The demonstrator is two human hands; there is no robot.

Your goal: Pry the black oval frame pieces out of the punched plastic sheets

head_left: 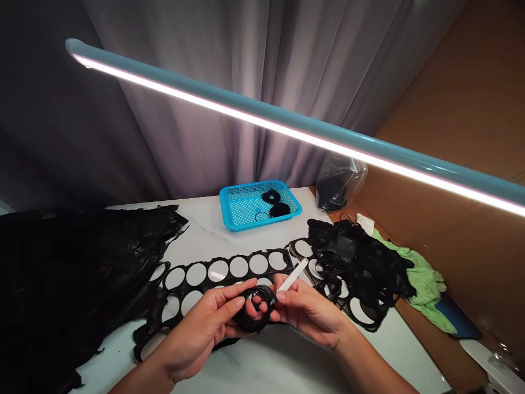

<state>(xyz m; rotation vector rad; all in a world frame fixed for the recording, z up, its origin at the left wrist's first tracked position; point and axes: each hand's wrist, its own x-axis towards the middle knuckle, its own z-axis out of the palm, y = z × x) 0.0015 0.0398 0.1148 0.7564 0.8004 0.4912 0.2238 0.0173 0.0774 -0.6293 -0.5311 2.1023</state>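
Observation:
My left hand (217,309) is closed around a bundle of thin black rubber rings (251,323), its fingers partly inside the loop. At the bundle's right side, my right hand (309,312) pinches a slim tool with a flat white handle (293,275). The tool's dark tip points down at the rings, and its exact kind does not show. Some right fingertips touch the bundle too. Beneath both hands lies a black rubber sheet (207,285) with rows of round holes, partly hidden by my hands.
A blue basket (229,225) at the back holds black rings. Black sheet material (74,273) covers the left. Black scraps (356,257) lie on the right, beside a green cloth (430,287) and a clear bag (338,183). A lit lamp bar (229,101) crosses above the white table (197,230).

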